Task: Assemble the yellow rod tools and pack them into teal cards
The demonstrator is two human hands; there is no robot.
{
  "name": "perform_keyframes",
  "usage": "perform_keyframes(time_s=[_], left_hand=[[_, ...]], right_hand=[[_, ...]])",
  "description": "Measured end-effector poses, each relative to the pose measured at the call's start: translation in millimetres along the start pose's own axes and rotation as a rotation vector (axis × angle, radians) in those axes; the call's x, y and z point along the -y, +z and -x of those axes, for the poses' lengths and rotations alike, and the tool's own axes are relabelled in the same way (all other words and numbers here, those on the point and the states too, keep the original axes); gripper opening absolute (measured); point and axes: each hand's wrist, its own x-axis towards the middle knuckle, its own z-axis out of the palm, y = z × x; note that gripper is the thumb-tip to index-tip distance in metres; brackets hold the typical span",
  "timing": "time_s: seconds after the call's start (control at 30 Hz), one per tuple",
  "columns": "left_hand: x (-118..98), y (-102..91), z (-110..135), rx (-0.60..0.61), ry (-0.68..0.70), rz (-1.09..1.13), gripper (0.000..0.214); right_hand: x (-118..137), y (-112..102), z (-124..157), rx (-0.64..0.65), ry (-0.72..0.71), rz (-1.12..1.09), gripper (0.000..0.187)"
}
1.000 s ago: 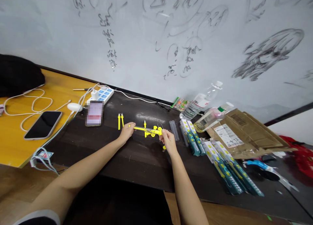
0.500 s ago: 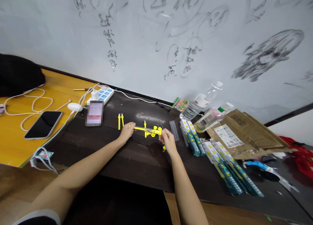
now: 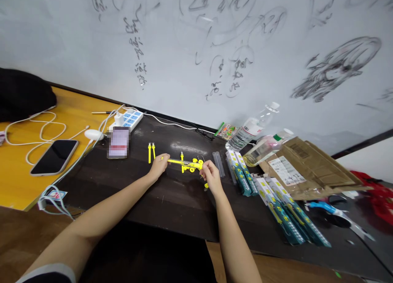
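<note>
A slim clear tube with a yellow rod inside (image 3: 175, 161) stretches between my two hands, above the dark table. My left hand (image 3: 159, 165) is closed round its left end. At the other end, my right hand (image 3: 211, 175) pinches the yellow end piece. Under and behind the tube lie small yellow round parts (image 3: 192, 169) and an upright-looking yellow rod (image 3: 182, 156), partly hidden. Two more yellow rods (image 3: 150, 153) with clear or metallic tips rest left of my left hand. Below my right fingers is a small yellow piece (image 3: 206, 186).
Clear tubes (image 3: 218, 164) and several green-and-white boxes (image 3: 238, 174) lie to the right. Behind them stand bottles (image 3: 250, 129) and a brown cardboard package (image 3: 291, 168). A phone (image 3: 118, 143) leans by a power strip (image 3: 132, 118). Blue-and-white scissors-like tool (image 3: 330, 211) lies far right.
My right hand has shifted very slightly at the tube's right end, its fingers curling a little differently. My left hand and the things on the table stay put.
</note>
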Motion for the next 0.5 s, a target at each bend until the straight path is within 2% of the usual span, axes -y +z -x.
perform_keyframes(time_s=[0.17,0.5], left_hand=[[0.2,-0.2,0.1,0.009,0.009,-0.020,0.022],[-1.9,1.5,1.1,0.016,0.000,-0.015,0.022]], right_hand=[[0.0,0.6,-1.0,-0.057,-0.039,-0.079,0.014],[0.1,3.3,-1.9,0.019,0.007,-0.182,0.015]])
